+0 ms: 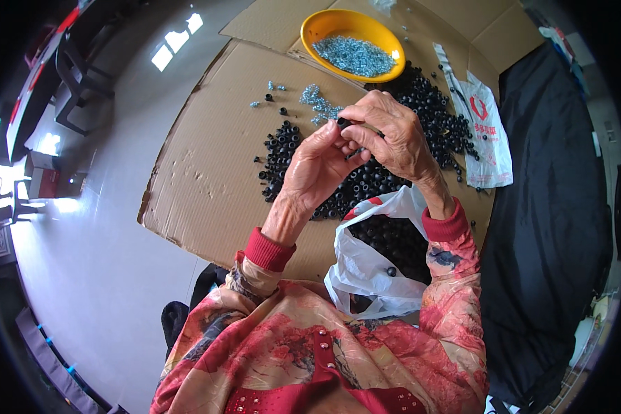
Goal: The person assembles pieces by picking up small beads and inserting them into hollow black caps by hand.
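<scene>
My left hand and my right hand meet above the cardboard, fingers closed at the tips. Between them they pinch a small black plastic cap, partly covered by the fingers. Under and around my hands lie many loose black caps, with a larger heap of rounded black pieces beyond my right hand. A small pile of shiny bluish metal pieces rests just past my left fingertips. Closer to me, a white plastic bag stands open with more black pieces inside.
A yellow bowl of the same bluish metal pieces stands at the far side of the cardboard sheet. A flat printed white bag lies right of the heap. Black cloth covers the right side. Chairs stand far left.
</scene>
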Motion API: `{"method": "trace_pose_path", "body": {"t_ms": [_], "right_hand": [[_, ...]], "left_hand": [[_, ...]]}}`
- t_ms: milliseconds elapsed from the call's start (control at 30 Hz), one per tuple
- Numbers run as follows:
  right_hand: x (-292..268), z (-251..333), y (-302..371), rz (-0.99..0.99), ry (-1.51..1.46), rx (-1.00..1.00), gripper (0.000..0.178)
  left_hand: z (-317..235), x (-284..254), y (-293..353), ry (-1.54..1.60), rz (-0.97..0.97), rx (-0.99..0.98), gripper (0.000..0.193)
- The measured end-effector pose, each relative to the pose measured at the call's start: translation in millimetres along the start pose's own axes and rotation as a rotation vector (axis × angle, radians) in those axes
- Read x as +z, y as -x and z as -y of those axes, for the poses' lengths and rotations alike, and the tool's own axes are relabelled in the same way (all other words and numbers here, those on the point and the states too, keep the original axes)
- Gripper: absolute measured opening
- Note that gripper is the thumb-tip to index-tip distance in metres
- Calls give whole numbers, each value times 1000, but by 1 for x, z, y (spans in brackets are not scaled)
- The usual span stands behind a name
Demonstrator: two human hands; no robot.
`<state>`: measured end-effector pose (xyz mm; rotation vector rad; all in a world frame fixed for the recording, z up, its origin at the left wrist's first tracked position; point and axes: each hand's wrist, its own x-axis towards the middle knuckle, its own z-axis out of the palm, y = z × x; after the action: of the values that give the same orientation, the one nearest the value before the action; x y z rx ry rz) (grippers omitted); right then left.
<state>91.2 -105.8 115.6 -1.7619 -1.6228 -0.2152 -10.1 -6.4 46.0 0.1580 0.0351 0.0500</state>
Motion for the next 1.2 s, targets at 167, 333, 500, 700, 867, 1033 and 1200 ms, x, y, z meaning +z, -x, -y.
{"method": "trace_pose_path", "body": {"t_ms": [167, 333, 500, 700, 867, 1033, 1200], "right_hand": [[2, 2, -2, -6, -13, -4, 21], [4, -3, -4, 22, -111, 40, 17], [-6, -20, -9, -29, -377, 369, 17], [12, -87, 43, 336, 61, 399, 10], [25, -108, 63, 336, 135, 402, 12], [27, -118, 56, 271, 106, 456, 12], [24, -115, 60, 402, 87, 407, 12]], "left_hand": [[0, 0, 3, -15, 26, 30, 18], [-3, -14, -3, -19, 186, 31, 24], [-20, -11, -1, -96, 36, 207, 18], [-30, -18, -2, -175, -12, 331, 14], [-28, -19, -2, -197, -46, 334, 13], [-25, -26, -6, -260, -50, 299, 12], [-27, -24, -7, -374, -79, 346, 8]]}}
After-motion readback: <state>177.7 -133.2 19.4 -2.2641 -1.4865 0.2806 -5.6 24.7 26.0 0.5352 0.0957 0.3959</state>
